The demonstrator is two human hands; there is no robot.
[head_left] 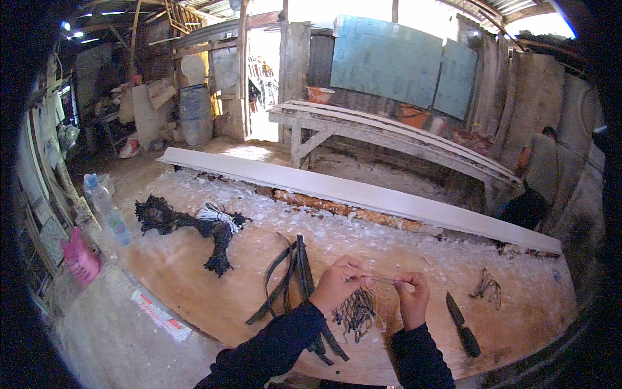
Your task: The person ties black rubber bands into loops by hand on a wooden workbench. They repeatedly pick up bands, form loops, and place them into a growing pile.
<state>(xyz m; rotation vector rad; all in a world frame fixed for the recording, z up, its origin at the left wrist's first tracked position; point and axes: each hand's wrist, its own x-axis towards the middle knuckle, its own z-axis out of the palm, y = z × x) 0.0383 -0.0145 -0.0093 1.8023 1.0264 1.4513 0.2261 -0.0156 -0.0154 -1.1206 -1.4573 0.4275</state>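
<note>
My left hand (334, 286) and my right hand (413, 299) are raised over the wooden tabletop, both with fingers pinched. A thin light strand (383, 280) runs between them, gripped at each end; its exact kind is too small to make out. Just below the hands lies a loose tangle of dark thin cords (356, 316). Several long black flat strips (301, 267) lie beside and partly behind my left forearm. To the right of my right hand rests a black-handled knife (461, 325), its blade pointing away from me.
A small bunch of cords (487, 287) lies at the right. Black cord bundles (220, 249) and a white cord hank (217, 214) lie at the left. A long white moulding (350, 191) spans the far edge. Beyond stand a bench (389, 133) and a person (541, 168).
</note>
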